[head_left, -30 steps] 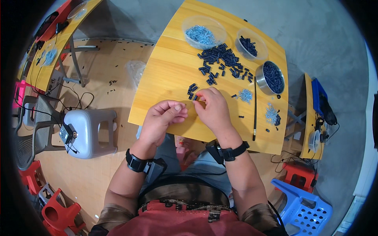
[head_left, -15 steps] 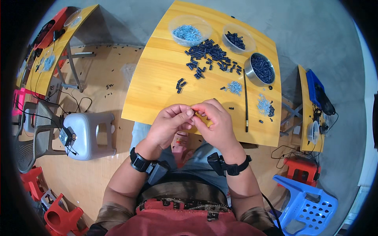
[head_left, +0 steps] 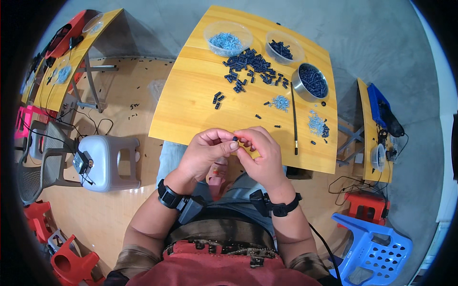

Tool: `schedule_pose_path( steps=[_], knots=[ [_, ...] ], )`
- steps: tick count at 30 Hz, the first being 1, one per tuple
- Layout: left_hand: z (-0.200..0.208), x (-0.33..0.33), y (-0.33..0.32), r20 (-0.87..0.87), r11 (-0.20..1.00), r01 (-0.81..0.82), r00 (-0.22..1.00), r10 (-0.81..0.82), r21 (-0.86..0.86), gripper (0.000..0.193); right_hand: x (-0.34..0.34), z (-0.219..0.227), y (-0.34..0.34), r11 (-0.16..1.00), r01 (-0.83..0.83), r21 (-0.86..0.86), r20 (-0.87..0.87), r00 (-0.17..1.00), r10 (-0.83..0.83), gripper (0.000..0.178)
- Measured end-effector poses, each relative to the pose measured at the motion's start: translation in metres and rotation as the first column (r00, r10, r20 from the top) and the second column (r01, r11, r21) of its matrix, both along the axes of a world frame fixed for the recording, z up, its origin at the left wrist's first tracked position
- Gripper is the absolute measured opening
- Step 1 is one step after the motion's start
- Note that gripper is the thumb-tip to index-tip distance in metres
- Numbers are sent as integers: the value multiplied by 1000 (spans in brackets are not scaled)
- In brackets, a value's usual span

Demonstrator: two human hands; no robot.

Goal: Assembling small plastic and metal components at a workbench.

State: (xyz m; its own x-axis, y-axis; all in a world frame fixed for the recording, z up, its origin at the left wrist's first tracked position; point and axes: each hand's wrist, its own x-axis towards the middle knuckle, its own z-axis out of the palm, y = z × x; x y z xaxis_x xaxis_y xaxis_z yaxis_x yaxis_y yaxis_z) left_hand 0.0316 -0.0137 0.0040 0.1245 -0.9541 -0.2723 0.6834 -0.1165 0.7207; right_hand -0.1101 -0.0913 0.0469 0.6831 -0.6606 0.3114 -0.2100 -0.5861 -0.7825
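Observation:
My left hand and my right hand meet over the near edge of the yellow table. Between the fingertips shows a small dark plastic piece; the left thumb and index finger pinch it. The right fingers are curled against it, and what else they hold is hidden. Beyond my hands lie a few loose dark pieces and a heap of dark plastic pieces. Small piles of silvery metal bits sit further right.
A clear bowl of silvery bits, another clear bowl and a steel bowl with dark pieces stand on the table. A thin black rod lies lengthwise. Around are a grey stool and a blue stool.
The dark piece now shows at the left fingertips. A loose piece beyond the right hand has come into sight. The view has shifted slightly; both hands stay together.

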Motion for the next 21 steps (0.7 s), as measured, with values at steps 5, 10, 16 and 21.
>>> schedule_pose_path(
  steps=[5,10,16,21],
  knots=[
    [1,-2,5,-53,1000,-6,999,6,11,15,-1,1,5,1000,-5,-16,34,999,6,23],
    [8,1,7,-285,999,39,958,-43,-19,18,-4,3,8,999,-33,12,55,998,33,24],
    [-2,-3,12,-165,996,90,982,-86,17,15,-10,-1,9,992,-114,53,61,992,111,20],
    [-2,-3,13,-207,995,101,973,-99,0,13,-11,1,10,986,-135,102,48,990,131,17]
  ],
)
